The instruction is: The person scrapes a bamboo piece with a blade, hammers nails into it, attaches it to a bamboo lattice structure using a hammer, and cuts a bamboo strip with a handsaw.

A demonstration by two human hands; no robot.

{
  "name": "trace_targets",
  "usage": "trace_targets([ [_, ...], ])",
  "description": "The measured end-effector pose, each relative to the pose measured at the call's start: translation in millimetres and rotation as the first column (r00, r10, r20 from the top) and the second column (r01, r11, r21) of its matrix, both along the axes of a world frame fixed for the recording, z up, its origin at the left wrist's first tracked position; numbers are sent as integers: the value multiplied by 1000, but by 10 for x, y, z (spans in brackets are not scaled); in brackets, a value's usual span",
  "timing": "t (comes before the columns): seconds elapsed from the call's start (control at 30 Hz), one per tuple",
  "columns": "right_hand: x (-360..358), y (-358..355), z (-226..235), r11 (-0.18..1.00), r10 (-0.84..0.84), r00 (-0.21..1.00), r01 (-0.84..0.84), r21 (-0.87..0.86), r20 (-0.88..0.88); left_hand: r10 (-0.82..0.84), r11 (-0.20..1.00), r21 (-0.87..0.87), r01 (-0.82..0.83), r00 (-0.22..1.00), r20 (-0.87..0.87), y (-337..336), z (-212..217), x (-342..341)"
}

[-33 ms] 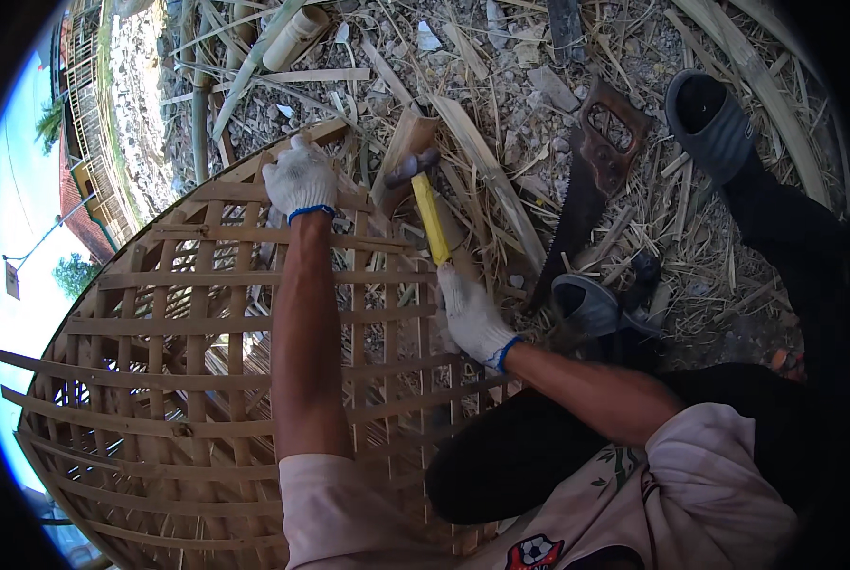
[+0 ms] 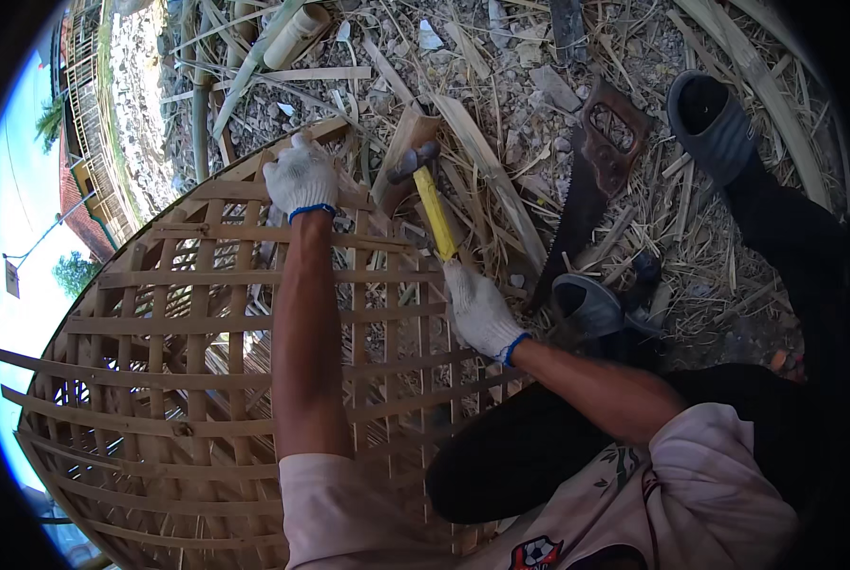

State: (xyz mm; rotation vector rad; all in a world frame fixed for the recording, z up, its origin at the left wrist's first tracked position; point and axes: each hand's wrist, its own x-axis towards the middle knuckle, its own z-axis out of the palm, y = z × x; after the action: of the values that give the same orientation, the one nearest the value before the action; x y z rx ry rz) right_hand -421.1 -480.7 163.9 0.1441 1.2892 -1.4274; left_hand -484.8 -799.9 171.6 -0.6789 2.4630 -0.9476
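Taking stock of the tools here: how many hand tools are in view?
2: a yellow-handled hammer in the gloved right hand above the bamboo lattice, and a rusty handsaw on the littered ground. Others may be hidden under scraps.

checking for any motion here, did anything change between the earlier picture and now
Nothing visibly changed. The right hand holds the yellow-handled hammer with its head by the wooden block, and the left hand rests on the rim of the woven bamboo lattice. The saw lies on the littered ground as it did.
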Motion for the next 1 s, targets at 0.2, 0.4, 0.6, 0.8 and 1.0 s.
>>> trace_targets([
  [0.2, -295, 101, -36, 996, 93, 988, -91, 21, -121, 54, 998, 6, -55, 997, 48, 33, 44, -54],
  [0.4, -321, -81, -180, 976, 216, 953, -216, 24, -212, 16, 1000, 25, -16, 1000, 6, 59, 35, -29],
  [0.6, -139, -29, -85, 974, -224, 962, 218, -58, -156, 43, 999, -15, -43, 998, 43, 75, 40, -117],
  [0.8, -236, 64, -346, 998, 6, 980, 8, 68, -197, 79, 996, 39, -79, 997, 7, -20, 44, 59],
  [1.0, -244, 0, -54, 996, -25, 992, 35, 79, -123, 40, 999, 28, -40, 999, 9, -5, 7, -39],
])
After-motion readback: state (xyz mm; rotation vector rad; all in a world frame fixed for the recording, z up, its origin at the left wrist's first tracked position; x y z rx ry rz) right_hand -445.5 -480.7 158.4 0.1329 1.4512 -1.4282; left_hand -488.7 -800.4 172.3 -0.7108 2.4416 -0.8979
